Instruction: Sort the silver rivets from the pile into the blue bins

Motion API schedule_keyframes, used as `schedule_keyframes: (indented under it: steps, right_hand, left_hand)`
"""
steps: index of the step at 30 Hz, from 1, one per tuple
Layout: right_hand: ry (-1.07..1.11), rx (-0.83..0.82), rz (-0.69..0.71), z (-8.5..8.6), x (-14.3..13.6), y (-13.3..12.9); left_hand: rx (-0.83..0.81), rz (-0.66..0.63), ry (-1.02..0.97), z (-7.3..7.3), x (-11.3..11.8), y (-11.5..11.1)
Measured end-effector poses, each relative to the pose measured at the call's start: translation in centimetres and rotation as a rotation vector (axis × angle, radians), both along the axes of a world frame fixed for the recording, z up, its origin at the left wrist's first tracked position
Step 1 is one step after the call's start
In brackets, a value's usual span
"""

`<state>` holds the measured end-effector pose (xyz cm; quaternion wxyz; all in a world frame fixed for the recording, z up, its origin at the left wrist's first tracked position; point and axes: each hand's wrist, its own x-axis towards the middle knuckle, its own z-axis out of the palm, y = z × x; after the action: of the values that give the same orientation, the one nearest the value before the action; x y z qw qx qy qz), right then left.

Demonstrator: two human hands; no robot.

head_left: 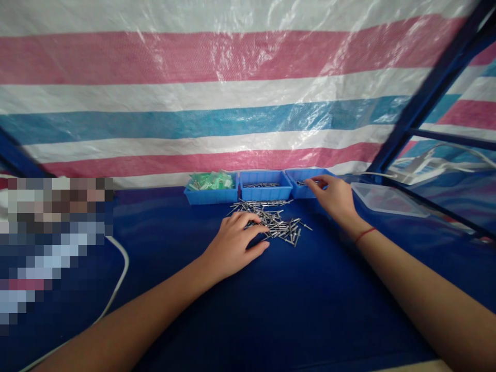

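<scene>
A loose pile of thin silver blind rivets (284, 227) lies on the blue tabletop (248, 320). My left hand (238, 243) rests at the pile's left side, fingers apart, fingertips touching the nearest rivets. Over the right blue bin (310, 192) is my right hand (333, 196), a red string round its wrist. Its thumb and fingertips are pinched together at the bin's opening; what they hold, if anything, is too small to make out. Some metal pieces show inside that bin. The middle blue bin (265, 194) has rivets lying in it.
The left blue bin (211, 197) holds small green-and-clear plastic packets. A translucent plastic lid (387, 199) lies at the right, near a white power strip (414, 168). A white cable (124, 263) crosses the left side. Striped sheeting (232, 119) hangs behind, with a dark frame post (422, 98).
</scene>
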<state>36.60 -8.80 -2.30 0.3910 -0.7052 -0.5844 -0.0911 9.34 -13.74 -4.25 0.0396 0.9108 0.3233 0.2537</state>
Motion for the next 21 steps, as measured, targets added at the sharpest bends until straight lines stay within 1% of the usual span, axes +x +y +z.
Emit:
schedule_keyframes:
  steps: [2, 4, 8, 11, 14, 16, 19, 21]
  right_hand:
    - [0.003, 0.002, 0.006, 0.0, -0.3, -0.2]
    - [0.019, 0.024, 0.046, 0.2, -1.0, -0.6]
    - [0.011, 0.023, 0.233, 0.6, -2.9, -1.6]
    - [-0.025, 0.011, 0.376, 0.6, -4.4, -2.5]
    - [-0.039, 0.0, 0.479, 0.4, -5.6, -3.3]
    - [-0.034, -0.022, 0.541, 0.3, -6.2, -3.7]
    - [-0.028, -0.066, 0.628, 0.3, -6.9, -4.2]
    - [-0.038, -0.089, 0.702, 0.4, -7.2, -4.6]
  left_hand:
    - [0.002, 0.021, 0.01, -0.1, 0.0, 0.0]
    - [0.011, 0.027, 0.006, 0.0, 0.0, 0.0]
    - [0.044, 0.021, 0.004, 0.0, 0.1, -0.1]
    - [0.051, 0.038, 0.016, 0.0, 0.1, -0.1]
    - [0.046, 0.063, 0.035, 0.0, 0.1, -0.1]
    - [0.062, 0.042, 0.062, 0.2, 0.2, -0.1]
    - [0.124, 0.007, 0.128, 0.5, 0.4, -0.2]
    - [0.173, 0.029, 0.159, 0.6, 0.5, -0.3]
